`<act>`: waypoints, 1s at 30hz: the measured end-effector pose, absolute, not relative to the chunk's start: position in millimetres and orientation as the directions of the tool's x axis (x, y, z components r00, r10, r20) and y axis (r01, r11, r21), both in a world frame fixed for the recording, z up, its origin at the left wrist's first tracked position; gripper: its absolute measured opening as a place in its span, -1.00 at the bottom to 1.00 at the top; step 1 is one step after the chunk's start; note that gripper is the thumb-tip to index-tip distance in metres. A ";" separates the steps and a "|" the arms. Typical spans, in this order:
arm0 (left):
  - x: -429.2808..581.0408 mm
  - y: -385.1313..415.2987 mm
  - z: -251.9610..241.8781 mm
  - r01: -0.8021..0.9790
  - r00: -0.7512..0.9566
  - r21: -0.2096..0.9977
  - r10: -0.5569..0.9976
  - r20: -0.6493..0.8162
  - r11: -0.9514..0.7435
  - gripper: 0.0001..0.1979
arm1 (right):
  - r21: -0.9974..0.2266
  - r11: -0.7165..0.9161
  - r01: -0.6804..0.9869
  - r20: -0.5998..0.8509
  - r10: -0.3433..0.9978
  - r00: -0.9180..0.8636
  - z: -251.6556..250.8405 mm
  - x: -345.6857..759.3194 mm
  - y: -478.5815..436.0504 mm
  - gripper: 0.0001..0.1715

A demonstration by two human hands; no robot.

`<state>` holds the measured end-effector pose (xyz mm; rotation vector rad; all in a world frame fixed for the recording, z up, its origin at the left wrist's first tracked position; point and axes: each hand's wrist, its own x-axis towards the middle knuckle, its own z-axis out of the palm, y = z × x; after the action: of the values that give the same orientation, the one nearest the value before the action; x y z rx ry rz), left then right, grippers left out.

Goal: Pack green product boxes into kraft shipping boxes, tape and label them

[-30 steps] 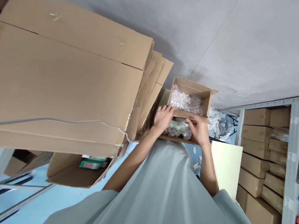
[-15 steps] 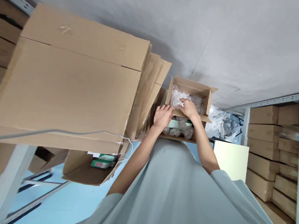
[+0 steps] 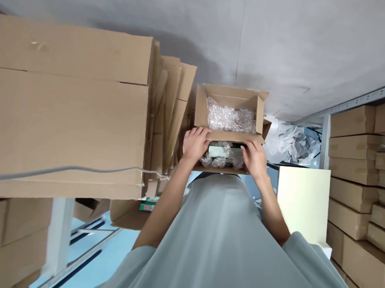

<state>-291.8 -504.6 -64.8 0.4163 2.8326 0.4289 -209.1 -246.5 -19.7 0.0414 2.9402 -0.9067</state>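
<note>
An open cardboard box [image 3: 230, 93] stands against the wall, with clear bubble wrap [image 3: 231, 119] lying inside it. My left hand [image 3: 195, 144] has its fingers closed over the left end of the box's near flap [image 3: 232, 137]. Toward that flap's right end, my right hand [image 3: 254, 158] grips the edge with fingers bent and thumb below. Directly in front of this box is a second open carton [image 3: 222, 169], nearer my body. It holds a pale green and white box [image 3: 218, 151] and crumpled bubble wrap [image 3: 219, 162], partly hidden by the flap and my hands.
Flattened cardboard boxes [image 3: 70, 123] stand stacked at left, with a grey cable [image 3: 80, 169] across them. Below, a carton [image 3: 126, 214] holds green boxes. Crumpled white wrapping [image 3: 293, 143] and a pale yellow panel [image 3: 303, 203] lie right, beside shelved cartons [image 3: 350, 169].
My right hand has come out of the bubble wrap and back to the near flap's right side. My left hand stays at the flap's left end. The view has turned slightly.
</note>
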 end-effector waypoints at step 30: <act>-169.5 -525.9 -57.9 0.160 -0.876 0.497 0.355 -0.327 0.853 -0.79 | -0.375 0.421 0.826 -0.289 0.794 -0.535 -6.1 69.7 -276.8 -0.68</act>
<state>-169.5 -525.9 -57.9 0.3813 2.6157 0.6511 69.7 -276.8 -6.1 1.4791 2.5905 -0.7444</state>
